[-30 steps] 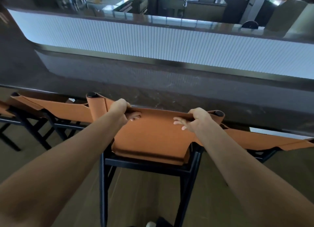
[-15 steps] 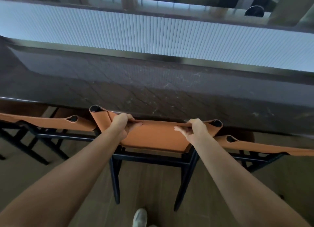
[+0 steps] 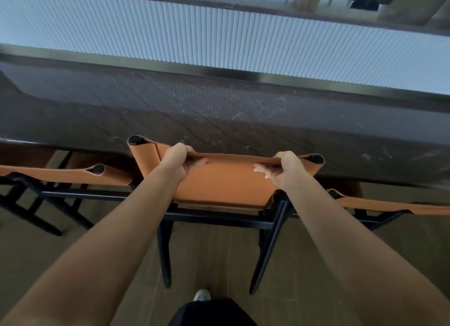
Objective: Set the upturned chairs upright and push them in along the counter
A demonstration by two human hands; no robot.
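Since the earlier frame the middle chair (image 3: 226,179) has travelled forward with the person's reach. Its orange sling back now rises to the near lip of the dark marble counter (image 3: 219,111), and a pale shoe (image 3: 201,295) has stepped into view on the wooden floor (image 3: 214,252) behind it. The left hand (image 3: 181,160) is clenched over the top hem of the back near its left post. The right hand (image 3: 283,169) grasps the same hem near the right post, with fingertips showing on the near face of the leather. Holding at both ends of the hem probably keeps the chair square to the counter while it is pushed, since a single central grip would let it swivel. The chair stands upright on its black frame (image 3: 219,217) with both rear legs on the floor, so righting seems done and this looks like the tail end of the push. The seat itself is hidden behind the back, so I cannot tell how far under the counter it sits. The left neighbour chair (image 3: 60,174) and right neighbour chair (image 3: 389,204) already sit along the counter, just beside this one. They give a line to match, and the narrow gaps between backs could snag if the chair drifts sideways. Beyond the counter runs a pale fluted panel (image 3: 219,33).
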